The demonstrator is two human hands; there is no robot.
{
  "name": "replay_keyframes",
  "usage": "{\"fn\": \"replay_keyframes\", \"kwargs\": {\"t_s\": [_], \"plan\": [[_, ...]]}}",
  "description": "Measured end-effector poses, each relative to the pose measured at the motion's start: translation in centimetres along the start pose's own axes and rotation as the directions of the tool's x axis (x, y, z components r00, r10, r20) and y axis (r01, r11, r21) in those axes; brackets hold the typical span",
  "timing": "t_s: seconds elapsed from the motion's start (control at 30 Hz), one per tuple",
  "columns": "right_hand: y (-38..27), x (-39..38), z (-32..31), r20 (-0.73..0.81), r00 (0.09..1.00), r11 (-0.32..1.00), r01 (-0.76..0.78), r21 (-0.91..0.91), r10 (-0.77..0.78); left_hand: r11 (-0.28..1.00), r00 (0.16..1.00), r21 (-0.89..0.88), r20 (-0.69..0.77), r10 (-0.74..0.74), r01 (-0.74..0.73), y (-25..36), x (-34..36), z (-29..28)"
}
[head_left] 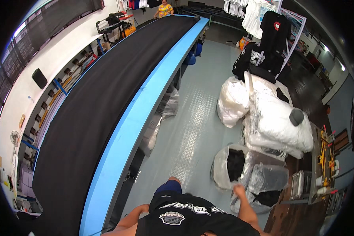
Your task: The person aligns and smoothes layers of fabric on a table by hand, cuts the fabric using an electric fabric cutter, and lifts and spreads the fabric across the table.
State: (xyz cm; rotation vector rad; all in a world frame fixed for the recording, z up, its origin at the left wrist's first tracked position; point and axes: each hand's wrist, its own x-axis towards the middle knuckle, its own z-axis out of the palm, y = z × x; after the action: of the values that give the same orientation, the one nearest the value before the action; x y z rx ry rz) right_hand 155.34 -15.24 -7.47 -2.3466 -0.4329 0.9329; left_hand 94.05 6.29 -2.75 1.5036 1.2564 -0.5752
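Note:
My right hand (238, 190) is out at my right side, its fingers curled in a loose fist, with nothing visible in it. In the picture it overlaps the edge of a clear plastic bag (220, 170) with black cloth (235, 164) inside; whether it touches the bag I cannot tell. My left hand (144, 208) hangs low beside my hip, partly hidden by my black shirt, its fingers not readable. To my left, a long spread of black fabric (94, 106) covers most of a light-blue table (124, 133).
A person (164, 8) in a yellow patterned top stands at the table's far end. Grey floor (196, 98) runs between table and bags. On the right are a stuffed white bag (233, 101), a wrapped white stack (277, 122) with a dark cap (296, 117), and a shirt rack (295, 43).

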Motion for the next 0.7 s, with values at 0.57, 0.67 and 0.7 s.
{"fn": "replay_keyframes", "kwargs": {"t_s": [0.57,0.67,0.7], "plan": [[-19.9,29.2,1.5,0.363,0.830,0.834,-0.513,0.201,0.423,-0.560,-0.518,-0.562,-0.252,0.817,-0.609,76.7,-0.6,-44.3],[-22.0,35.6,1.1,0.316,0.851,0.860,-0.485,0.160,0.421,-0.507,-0.393,-0.525,-0.321,0.862,-0.683,81.8,4.9,-46.9],[-23.3,39.5,-0.3,0.267,0.919,0.935,-0.331,0.126,0.290,-0.508,-0.370,-0.514,-0.353,0.860,-0.691,83.9,6.0,-47.0]]}}
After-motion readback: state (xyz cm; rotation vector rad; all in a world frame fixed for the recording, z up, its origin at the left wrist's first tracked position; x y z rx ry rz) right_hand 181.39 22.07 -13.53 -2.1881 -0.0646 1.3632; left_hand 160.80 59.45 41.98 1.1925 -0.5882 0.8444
